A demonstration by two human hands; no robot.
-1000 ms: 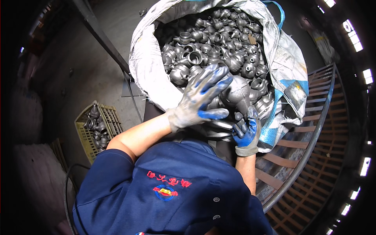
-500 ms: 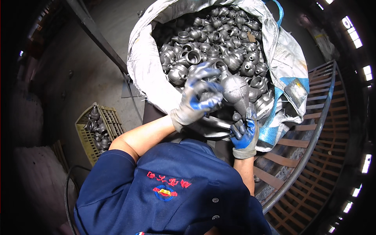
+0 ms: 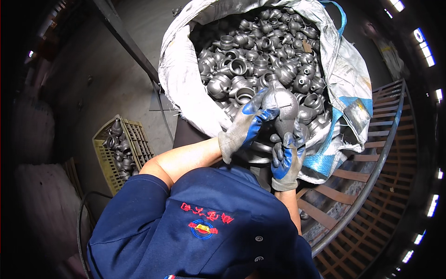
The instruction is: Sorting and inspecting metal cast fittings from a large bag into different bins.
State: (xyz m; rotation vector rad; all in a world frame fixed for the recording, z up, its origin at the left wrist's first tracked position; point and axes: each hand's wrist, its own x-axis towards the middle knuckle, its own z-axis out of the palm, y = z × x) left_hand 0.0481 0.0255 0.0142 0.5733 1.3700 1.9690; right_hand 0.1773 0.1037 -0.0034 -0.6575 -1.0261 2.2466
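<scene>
A grey metal casting (image 3: 284, 104), round-bellied with a narrowing lower end, is held over the near side of a white woven bulk bag (image 3: 179, 69). Both my hands wear grey gloves with blue-coated palms and fingers. My left hand (image 3: 248, 122) grips the round body from the left, fingers against its side. Around the narrow lower end, the fingers of my right hand (image 3: 287, 160) are closed. Many similar grey castings (image 3: 238, 67) fill the bag just beyond my hands. Part of the casting's lower end is hidden by my right fingers.
A yellow plastic crate (image 3: 106, 162) with several castings stands on the floor at left. To the right is a curved slatted metal frame (image 3: 378, 172). A dark metal bar (image 3: 123, 39) slants past the bag's left, and a black cable (image 3: 81, 223) loops at lower left.
My left hand, blurred and beside the casting before, now rests its fingers on the casting's body. My right hand keeps its hold. The whole view has shifted slightly.
</scene>
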